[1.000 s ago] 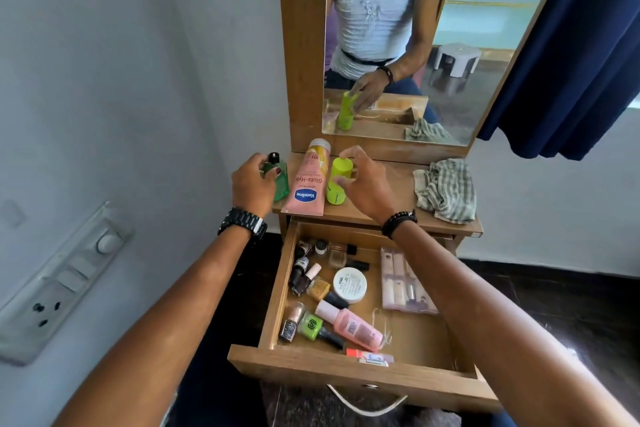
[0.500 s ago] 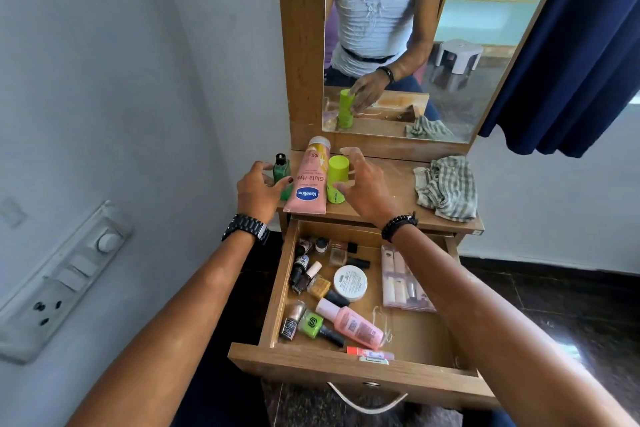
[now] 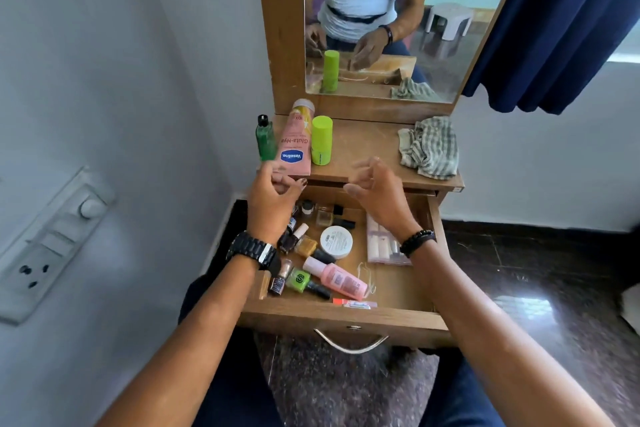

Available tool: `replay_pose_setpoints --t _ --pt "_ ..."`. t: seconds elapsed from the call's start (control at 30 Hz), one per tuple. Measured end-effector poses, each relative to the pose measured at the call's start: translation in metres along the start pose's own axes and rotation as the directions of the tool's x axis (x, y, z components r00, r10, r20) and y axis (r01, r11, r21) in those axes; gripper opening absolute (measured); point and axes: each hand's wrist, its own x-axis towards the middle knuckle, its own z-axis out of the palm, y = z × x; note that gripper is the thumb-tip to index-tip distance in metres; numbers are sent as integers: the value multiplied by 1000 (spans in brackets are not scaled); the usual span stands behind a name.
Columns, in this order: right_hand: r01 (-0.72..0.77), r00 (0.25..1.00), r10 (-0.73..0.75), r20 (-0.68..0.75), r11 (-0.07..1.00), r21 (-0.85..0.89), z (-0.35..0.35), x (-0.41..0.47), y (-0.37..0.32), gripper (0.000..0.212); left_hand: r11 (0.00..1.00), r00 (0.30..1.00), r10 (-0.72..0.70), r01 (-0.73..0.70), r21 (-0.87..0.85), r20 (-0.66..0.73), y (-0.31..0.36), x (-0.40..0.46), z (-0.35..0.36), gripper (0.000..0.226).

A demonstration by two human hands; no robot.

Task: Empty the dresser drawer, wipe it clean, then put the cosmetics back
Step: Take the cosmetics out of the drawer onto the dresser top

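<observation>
Both hands [image 3: 273, 198] have released the upright lime-green bottle [image 3: 321, 140].

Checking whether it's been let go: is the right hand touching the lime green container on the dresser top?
Apart. The head view shows bare wood between the right hand and the lime green container, which stands alone.

Dark green bottle [image 3: 265, 141] far left on the dresser top, pink Vaseline tube [image 3: 295, 146] with a blue logo beside it, lime green roll-on [image 3: 321, 140] next, green-and-white checked cloth [image 3: 429, 146] far right; in the brown wooden drawer [image 3: 341, 317], a pink bottle [image 3: 336, 278] and white round jar [image 3: 336, 242]
</observation>
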Motion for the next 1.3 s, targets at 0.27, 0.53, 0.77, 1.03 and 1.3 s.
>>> replay_pose_setpoints --t 0.27,0.53,0.77,1.03,1.3 --pt "-224 972 236 0 924 -309 -26 -44 73 26 919 700 -388 348 188 600 -13 -24 71 35" --pt "-302 918 386 93 830 -468 -20 -57 85 45 853 592 -505 227 471 628 -23 -35 115 36" --pt "-347 908 415 66 830 -437 -28 -59 87 49 809 567 -584 467 357 582 -19 -44 114 33" --pt "-358 848 499 178 788 -501 -30 -66 78 50 782 550 -608 540 311 573 -8 -51 104 33" --pt "-300 954 283 -105 920 -253 -46 -84 61 24 849 619 -497 491 194 608 21 -54 76 29"
